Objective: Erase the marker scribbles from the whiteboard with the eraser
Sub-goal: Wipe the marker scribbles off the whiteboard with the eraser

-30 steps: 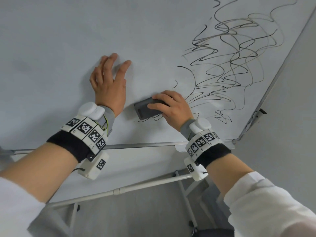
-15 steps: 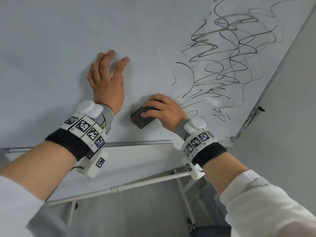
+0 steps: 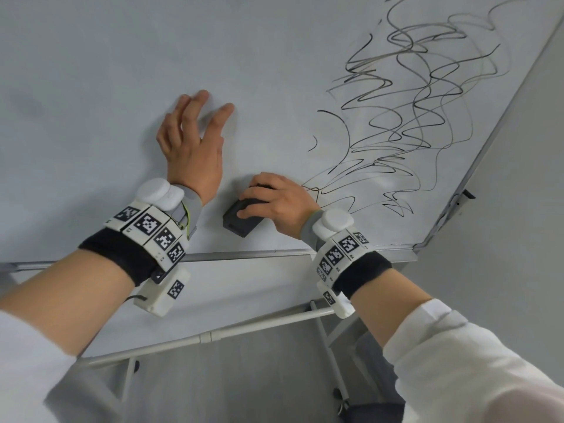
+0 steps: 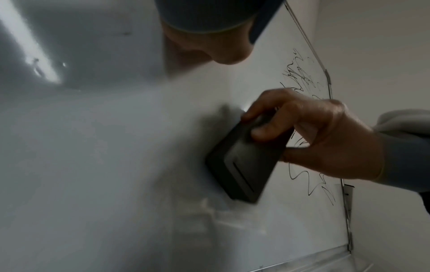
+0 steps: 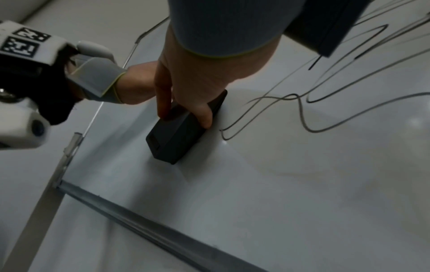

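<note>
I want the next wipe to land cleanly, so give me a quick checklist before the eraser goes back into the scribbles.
1. Grip: right hand holds the eraser, fingers curled over its top. Ok.
2. Contact: eraser lies against the whiteboard in the wrist views. Ok.
3. Brace: left hand rests on the board with fingers spread, apart from the eraser. Ok.
4. Path: scribbles lie up and to the right of the eraser, nothing between. Ok.
5. Work left: most of the scribbles remain. Not ok.
6. Pressure on the board: cannot tell.
</note>
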Tool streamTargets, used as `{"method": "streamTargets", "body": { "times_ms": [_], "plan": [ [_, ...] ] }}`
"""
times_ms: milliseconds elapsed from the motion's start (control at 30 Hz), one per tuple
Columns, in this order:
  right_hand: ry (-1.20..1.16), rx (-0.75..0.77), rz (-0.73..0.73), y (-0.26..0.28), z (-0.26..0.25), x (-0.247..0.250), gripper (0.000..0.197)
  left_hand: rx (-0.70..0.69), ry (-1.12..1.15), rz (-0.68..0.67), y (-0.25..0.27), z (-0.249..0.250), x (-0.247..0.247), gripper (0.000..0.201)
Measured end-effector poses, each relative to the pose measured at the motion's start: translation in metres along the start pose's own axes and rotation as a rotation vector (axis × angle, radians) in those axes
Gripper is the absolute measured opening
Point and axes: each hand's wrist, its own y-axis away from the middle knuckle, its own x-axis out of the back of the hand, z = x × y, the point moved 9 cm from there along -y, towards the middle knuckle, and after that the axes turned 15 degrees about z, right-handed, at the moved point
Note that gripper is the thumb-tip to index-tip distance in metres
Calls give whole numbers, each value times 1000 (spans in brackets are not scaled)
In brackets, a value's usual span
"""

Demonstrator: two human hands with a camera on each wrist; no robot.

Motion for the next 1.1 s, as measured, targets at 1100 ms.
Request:
{"method": "streamTargets", "body": {
  "times_ms": [1100],
  "plan": [
    [143,-201,48,61,38,34,52,-4,-22,32,10,20,-14,50]
  ]
}}
